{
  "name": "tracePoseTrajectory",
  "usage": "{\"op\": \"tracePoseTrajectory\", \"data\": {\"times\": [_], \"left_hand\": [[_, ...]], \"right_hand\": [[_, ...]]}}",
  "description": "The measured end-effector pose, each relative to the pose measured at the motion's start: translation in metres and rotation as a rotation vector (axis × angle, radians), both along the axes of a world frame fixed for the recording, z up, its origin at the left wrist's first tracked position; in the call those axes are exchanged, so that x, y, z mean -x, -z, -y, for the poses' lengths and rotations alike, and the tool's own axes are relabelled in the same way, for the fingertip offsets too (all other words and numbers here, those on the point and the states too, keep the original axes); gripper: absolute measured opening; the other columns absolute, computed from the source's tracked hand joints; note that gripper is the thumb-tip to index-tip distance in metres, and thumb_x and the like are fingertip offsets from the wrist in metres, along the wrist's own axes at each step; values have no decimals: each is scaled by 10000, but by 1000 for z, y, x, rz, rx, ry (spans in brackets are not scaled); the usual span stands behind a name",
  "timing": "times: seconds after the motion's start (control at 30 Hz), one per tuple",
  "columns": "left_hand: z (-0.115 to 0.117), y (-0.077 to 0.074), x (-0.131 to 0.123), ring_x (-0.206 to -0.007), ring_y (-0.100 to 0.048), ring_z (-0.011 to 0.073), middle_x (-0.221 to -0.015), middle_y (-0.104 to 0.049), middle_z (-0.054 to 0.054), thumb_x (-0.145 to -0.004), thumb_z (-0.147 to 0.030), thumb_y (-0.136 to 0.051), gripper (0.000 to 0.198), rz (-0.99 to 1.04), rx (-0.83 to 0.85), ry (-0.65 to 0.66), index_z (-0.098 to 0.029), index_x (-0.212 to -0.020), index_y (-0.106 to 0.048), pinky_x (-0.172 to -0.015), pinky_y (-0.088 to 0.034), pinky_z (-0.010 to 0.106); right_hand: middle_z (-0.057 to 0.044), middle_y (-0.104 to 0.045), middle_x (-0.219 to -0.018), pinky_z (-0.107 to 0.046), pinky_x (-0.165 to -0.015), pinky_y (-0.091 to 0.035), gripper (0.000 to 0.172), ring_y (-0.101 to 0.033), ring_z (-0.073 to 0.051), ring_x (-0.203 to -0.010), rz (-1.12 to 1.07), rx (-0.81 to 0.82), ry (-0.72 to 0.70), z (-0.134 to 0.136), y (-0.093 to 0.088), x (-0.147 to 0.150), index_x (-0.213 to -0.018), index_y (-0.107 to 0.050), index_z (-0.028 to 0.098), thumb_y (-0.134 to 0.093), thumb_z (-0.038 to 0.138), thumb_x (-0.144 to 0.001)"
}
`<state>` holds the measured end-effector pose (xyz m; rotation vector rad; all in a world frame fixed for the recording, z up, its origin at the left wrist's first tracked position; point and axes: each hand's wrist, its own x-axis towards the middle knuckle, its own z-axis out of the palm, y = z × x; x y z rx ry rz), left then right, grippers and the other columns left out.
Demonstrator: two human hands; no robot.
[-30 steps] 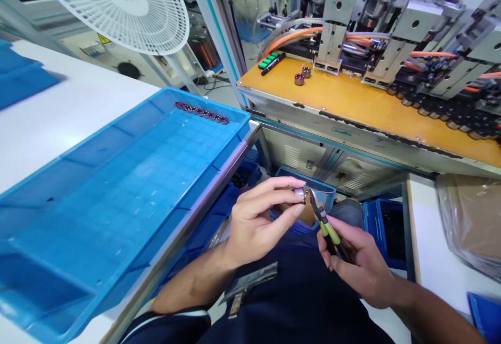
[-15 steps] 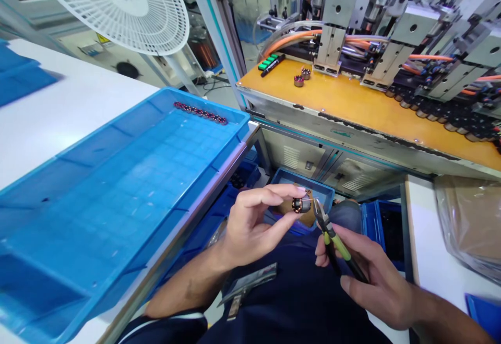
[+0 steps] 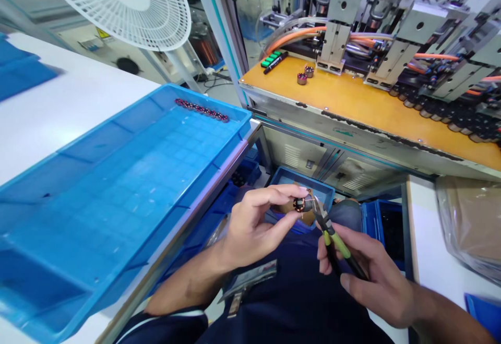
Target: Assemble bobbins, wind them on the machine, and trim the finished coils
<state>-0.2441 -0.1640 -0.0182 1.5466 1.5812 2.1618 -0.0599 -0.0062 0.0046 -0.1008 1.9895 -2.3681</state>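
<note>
My left hand (image 3: 254, 224) pinches a small round coil part with copper windings (image 3: 300, 205) between thumb and forefinger, held over my lap. My right hand (image 3: 371, 276) grips green-and-black handled cutters (image 3: 332, 237), and their jaws touch the right side of the coil part. A small blue bin (image 3: 324, 191) sits just behind the part. A row of similar dark coil parts (image 3: 201, 110) lies along the far wall of the big blue tray (image 3: 129, 177) on my left.
A yellow-topped machine bench (image 3: 364, 106) with grey actuator blocks and orange hoses stands ahead; two coil parts (image 3: 305, 75) and a black marker (image 3: 276, 62) lie on it. A white fan (image 3: 117, 2) is at upper left. A plastic bag (image 3: 469, 224) lies on the white table at right.
My left hand turned the coil part so its copper windings now face me. The cutters backed off slightly, then closed in again on the part's right side.
</note>
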Motion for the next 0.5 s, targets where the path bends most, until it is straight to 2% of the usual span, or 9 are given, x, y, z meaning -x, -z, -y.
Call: {"op": "tracePoseTrajectory", "data": {"times": [0.17,0.37,0.43,0.5], "left_hand": [[2,0,1,-1087,-704,243,-1160,-704,106,-703,155,-667,630,-7,8,-25,-199,-1187,-476,-842,-647,347],[0,-1,0,-1055,-717,230,-1123,-725,90,-721,125,-667,593,-20,42,-65,-211,-1182,-504,-848,-636,337],[0,-1,-1,-1043,-719,230,-1109,-729,92,-726,109,-674,574,-38,50,-83,-215,-1178,-533,-872,-627,353],[3,-3,1,-1034,-717,230,-1100,-726,97,-728,77,-698,556,-39,75,-96,-219,-1183,-578,-897,-616,367]], "right_hand": [[-36,-551,-1109,-312,-821,-509,729,-561,-118,-897,40,7,13,3,-3,5,-1459,-356,442,-502,21,-881],[15,-550,-843,-201,-617,-454,608,-489,-74,-668,90,-226,93,2,-8,13,-1307,-550,322,-491,-15,-805],[-2,-571,-871,-206,-631,-484,571,-518,-81,-679,96,-273,129,0,-8,13,-1340,-526,295,-493,25,-837],[-40,-610,-989,-236,-708,-534,561,-592,-109,-769,90,-339,172,-4,-7,11,-1406,-462,292,-500,87,-885]]}}
